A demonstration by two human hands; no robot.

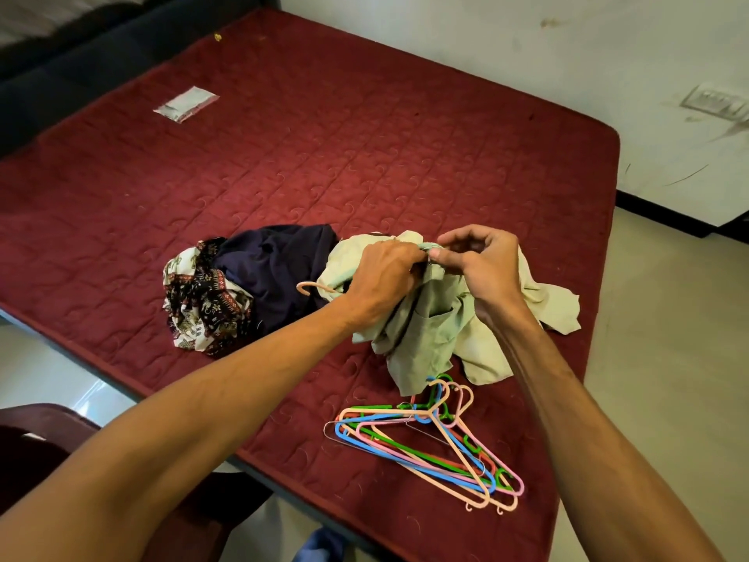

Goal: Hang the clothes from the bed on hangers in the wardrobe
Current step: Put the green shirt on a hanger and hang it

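Observation:
A pale green shirt [429, 334] lies bunched on the red quilted mattress [308, 156]. My left hand [383, 277] grips its upper part, and the hook of a peach hanger [310, 286] sticks out to the left from under the cloth. My right hand [484, 261] pinches the shirt's collar edge right beside the left hand. To the left lie a dark navy garment [275, 265] and a patterned black-and-cream cloth [200, 306]. A pile of coloured plastic hangers [429, 444] rests near the mattress's front edge.
A small clear plastic packet [184, 103] lies far back on the mattress. A dark red chair [36, 448] stands at the lower left. White wall with a switch plate [715, 101] is at the right, tiled floor below it.

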